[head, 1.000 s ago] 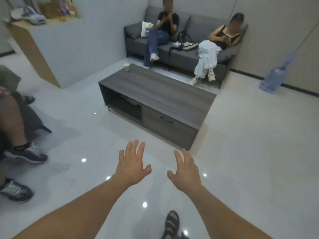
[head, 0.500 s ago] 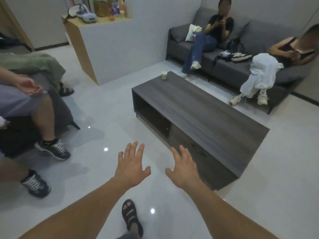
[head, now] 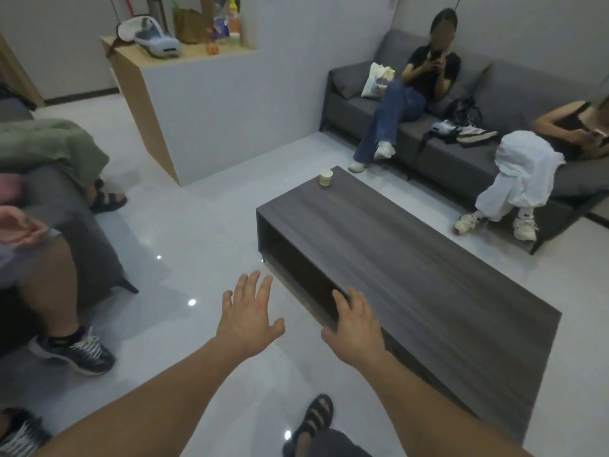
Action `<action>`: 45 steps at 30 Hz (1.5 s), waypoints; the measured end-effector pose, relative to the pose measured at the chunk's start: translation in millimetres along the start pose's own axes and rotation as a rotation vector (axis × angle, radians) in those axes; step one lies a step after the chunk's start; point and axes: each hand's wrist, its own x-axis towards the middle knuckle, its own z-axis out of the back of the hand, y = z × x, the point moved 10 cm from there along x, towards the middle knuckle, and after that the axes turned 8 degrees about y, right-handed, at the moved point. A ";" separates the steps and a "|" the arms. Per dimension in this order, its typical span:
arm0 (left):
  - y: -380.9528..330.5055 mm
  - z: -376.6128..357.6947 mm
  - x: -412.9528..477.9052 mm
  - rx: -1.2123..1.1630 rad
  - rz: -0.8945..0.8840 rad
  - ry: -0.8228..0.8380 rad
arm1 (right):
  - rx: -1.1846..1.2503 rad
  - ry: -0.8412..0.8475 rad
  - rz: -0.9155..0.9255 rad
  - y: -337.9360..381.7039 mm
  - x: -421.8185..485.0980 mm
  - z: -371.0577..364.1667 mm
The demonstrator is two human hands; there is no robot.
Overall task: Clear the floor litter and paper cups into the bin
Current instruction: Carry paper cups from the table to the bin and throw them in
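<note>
One pale paper cup (head: 325,178) stands upright at the far corner of the dark wooden coffee table (head: 412,252). My left hand (head: 247,319) is stretched out over the white floor, fingers spread, holding nothing. My right hand (head: 354,323) hovers over the table's near long edge, fingers straight and empty. The cup is well beyond both hands. No bin and no litter show on the floor in view.
Two people sit on a grey sofa (head: 468,159) behind the table, feet on the floor. Another person's legs and dark sneakers (head: 74,352) are at the left by a grey chair. A white counter (head: 211,103) stands at the back. My sandalled foot (head: 314,420) is below.
The view has swung left and I have stepped closer to the table. My right hand now lies over the table's edge. Both hands stay spread and empty.
</note>
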 end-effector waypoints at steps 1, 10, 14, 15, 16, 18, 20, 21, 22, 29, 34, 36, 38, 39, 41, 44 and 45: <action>3.5 4.5 19.5 0.004 0.005 -0.001 | -0.003 0.007 0.011 4.8 20.8 5.9; 37.1 68.0 183.0 -0.005 0.083 -0.008 | 0.022 0.017 0.126 58.2 203.8 83.2; 38.2 96.4 249.1 -0.049 0.071 -0.035 | -0.003 0.035 0.135 73.3 268.9 112.6; 40.4 98.7 263.8 -0.065 0.067 -0.040 | 0.001 0.030 0.128 74.9 283.0 116.0; 43.2 99.9 279.9 -0.076 0.062 -0.038 | 0.000 0.030 0.123 77.6 297.1 118.5; 50.4 104.1 317.4 -0.087 0.048 -0.021 | -0.005 0.040 0.104 83.4 329.8 123.9; 60.5 108.1 355.9 -0.092 0.021 -0.020 | -0.011 0.049 0.077 87.6 363.3 127.1; 65.4 109.7 374.6 -0.092 0.002 -0.007 | -0.009 0.057 0.055 89.9 379.1 129.1; 69.2 111.6 392.7 -0.088 -0.023 0.013 | -0.006 0.063 0.034 92.8 393.9 131.7; 91.6 148.7 520.1 -0.069 -0.143 0.061 | 0.019 0.037 -0.107 105.3 489.3 168.7; 94.6 158.2 589.0 -0.045 -0.192 0.128 | 0.072 0.100 -0.195 100.3 539.3 166.4; 93.8 154.5 615.5 -0.042 -0.200 0.161 | 0.086 0.120 -0.222 93.4 563.8 165.8; 92.9 146.2 642.8 -0.043 -0.193 0.194 | 0.098 0.133 -0.236 84.6 593.8 167.6; 92.2 141.5 656.5 -0.046 -0.185 0.206 | 0.101 0.137 -0.238 79.3 610.6 168.7; 89.8 132.6 687.2 -0.056 -0.166 0.225 | 0.111 0.150 -0.247 64.8 649.4 169.8; 81.7 114.6 744.1 -0.079 -0.130 0.252 | 0.136 0.149 -0.279 32.8 718.0 169.0; 77.4 105.7 764.1 -0.085 -0.123 0.265 | 0.139 0.146 -0.286 20.7 742.1 168.4</action>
